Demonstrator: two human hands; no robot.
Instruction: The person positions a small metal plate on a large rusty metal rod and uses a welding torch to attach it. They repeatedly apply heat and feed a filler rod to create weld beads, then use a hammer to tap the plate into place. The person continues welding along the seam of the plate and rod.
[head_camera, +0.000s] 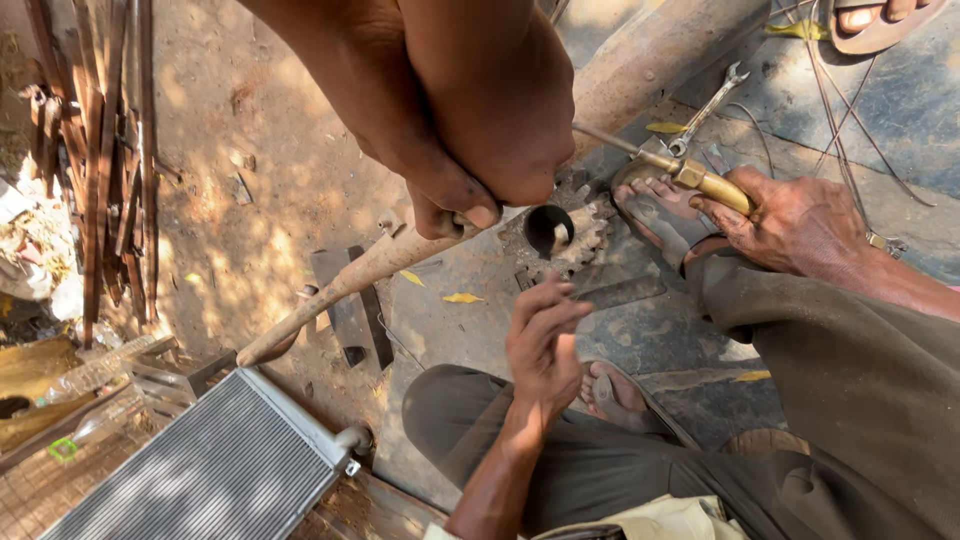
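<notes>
My two hands fill the top of the view, close to the camera. My left hand (420, 170) and my right hand (510, 130) are both closed around the upper end of a long wooden handle (340, 290), which slants down to the lower left; its top end is hidden in my grip. Just below my hands a toothed metal gear (585, 240) with a round hole lies on the ground. A squatting co-worker points a brass torch (715, 188) at it with one hand (800, 225) and holds the other hand (545, 340) open beside it.
The co-worker's sandalled feet (660, 215) flank the gear. A wrench (710, 105) and wires lie at the upper right near another person's sandalled foot (880, 20). A finned radiator (220, 470) sits at the lower left, rusty metal bars (100, 150) on the left.
</notes>
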